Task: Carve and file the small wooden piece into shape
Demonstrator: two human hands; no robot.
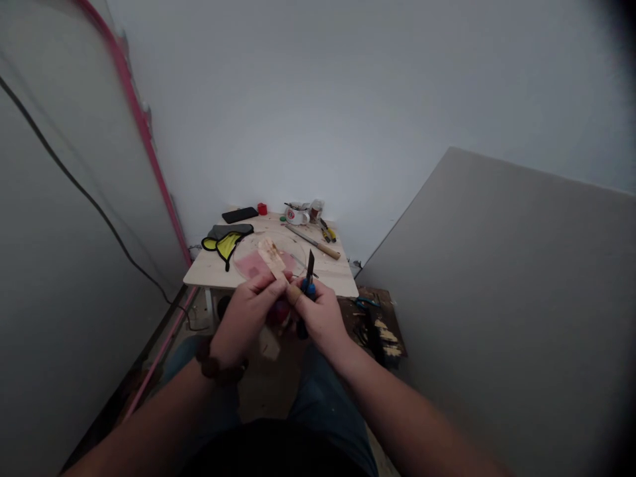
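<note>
Can read no word, number or brand anywhere. Can make out only a round red mark (292, 215) on the side of the mug (299, 218), at the back of the counter (342, 279), with pale shapes inside, too small and blurred to decipher as letters.

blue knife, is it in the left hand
No, the right hand grips the blue knife.
</note>
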